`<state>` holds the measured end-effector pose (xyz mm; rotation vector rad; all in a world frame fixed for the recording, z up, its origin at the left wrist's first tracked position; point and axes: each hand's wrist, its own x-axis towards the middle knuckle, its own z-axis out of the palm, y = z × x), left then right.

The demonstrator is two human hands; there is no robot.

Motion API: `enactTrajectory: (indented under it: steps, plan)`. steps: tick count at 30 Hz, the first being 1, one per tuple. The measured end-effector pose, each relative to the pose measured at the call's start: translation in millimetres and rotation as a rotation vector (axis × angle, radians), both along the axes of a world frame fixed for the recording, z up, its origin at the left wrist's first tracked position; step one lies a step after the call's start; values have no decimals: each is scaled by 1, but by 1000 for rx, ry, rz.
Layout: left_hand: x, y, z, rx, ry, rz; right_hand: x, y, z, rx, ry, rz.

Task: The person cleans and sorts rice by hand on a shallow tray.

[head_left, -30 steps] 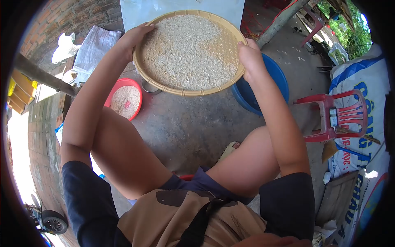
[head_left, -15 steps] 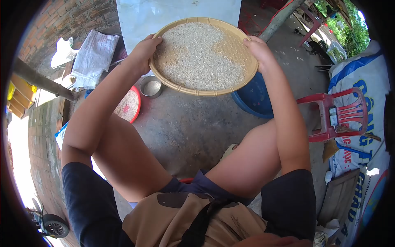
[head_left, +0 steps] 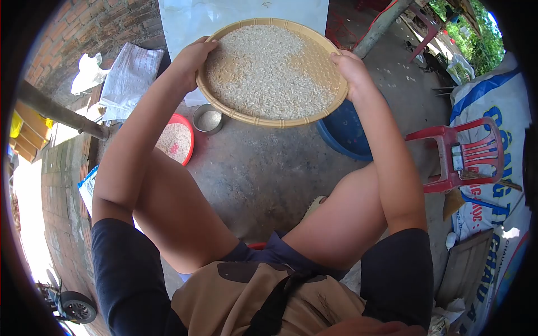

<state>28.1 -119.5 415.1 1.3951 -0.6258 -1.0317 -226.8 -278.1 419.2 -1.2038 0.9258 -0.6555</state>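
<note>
A round, shallow winnowing basket (head_left: pixel 269 121) is held up in front of me by both hands. White rice grains (head_left: pixel 258 73) spread over much of its woven bottom, with thinner patches at the left and upper right. My left hand (head_left: pixel 195 59) is closed on the left rim, thumb over the edge and the other fingers out of sight beneath. On the opposite side my right hand (head_left: pixel 352 70) grips the right rim the same way. The basket hangs over the floor, partly covering a blue basin (head_left: pixel 344 137).
On the left floor are a red basin (head_left: pixel 191 140) of pale grain and a metal bowl (head_left: pixel 207 119) with grain in it. A red plastic chair (head_left: pixel 448 159) and printed sacks (head_left: pixel 482 106) stand right. A white board (head_left: pixel 241 10) is behind the basket.
The basket has shifted slightly left and up, its left side now a little lower. Both hands keep hold of the rim, and the grains lie slightly differently.
</note>
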Motion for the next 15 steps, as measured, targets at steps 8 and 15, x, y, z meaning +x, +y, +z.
enactTrajectory:
  steps: [8, 15]
  plan:
    - [15, 2, -11, 59, 50, -19, 11, 7, -9, 43, 46, -3]
    - [33, 12, 3, 149, 78, -96, 28, 44, -6, -67, -3, -88]
